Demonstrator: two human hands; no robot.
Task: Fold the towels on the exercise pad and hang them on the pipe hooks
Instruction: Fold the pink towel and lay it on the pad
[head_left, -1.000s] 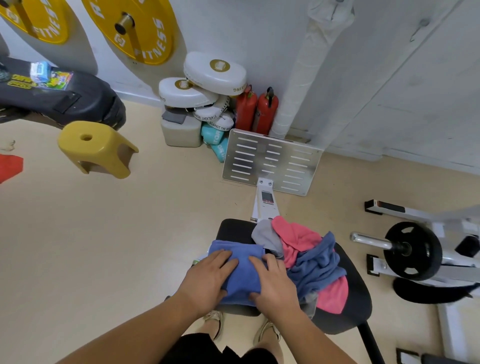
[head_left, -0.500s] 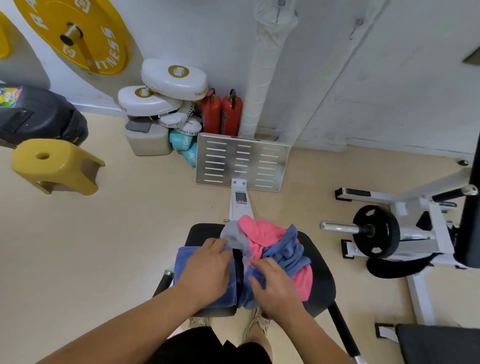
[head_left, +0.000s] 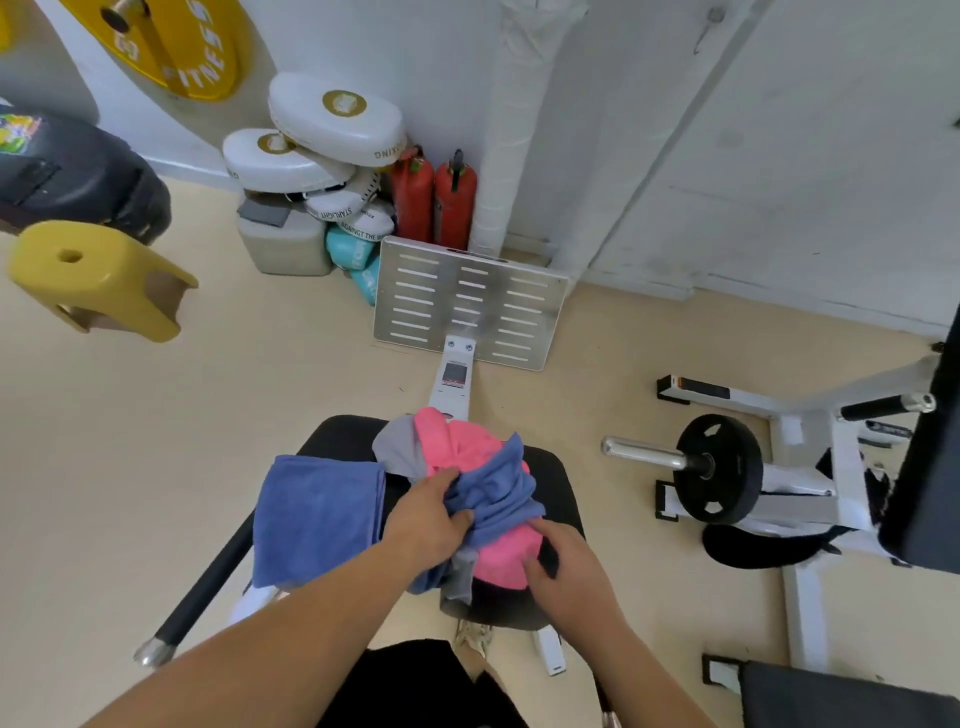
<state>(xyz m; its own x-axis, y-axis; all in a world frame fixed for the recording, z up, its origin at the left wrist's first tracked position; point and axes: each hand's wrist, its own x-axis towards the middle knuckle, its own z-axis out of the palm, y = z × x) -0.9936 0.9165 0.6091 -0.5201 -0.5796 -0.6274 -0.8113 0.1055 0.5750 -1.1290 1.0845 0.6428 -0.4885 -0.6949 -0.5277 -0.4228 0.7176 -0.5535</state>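
My left hand (head_left: 426, 525) clutches the crumpled blue towel (head_left: 501, 486) atop the heap in the middle of the black exercise pad (head_left: 332, 434). My right hand (head_left: 569, 569) pinches the pink towel (head_left: 501, 558) at the pad's near edge. The folded blue towel (head_left: 317, 519) lies flat on the pad's left side.

The folded towel (head_left: 317, 519) is soft, napped cloth with a matt surface. The blue towel (head_left: 498, 488), pink towel (head_left: 462, 447) and grey towel (head_left: 397, 449) look like the same fuzzy cloth. The pad (head_left: 337, 436) is smooth, matt black. The footplate (head_left: 467, 301) is brushed metal, the stool (head_left: 98, 275) glossy yellow plastic, the bar (head_left: 639, 453) polished metal, the weight plate (head_left: 719, 467) dull black.
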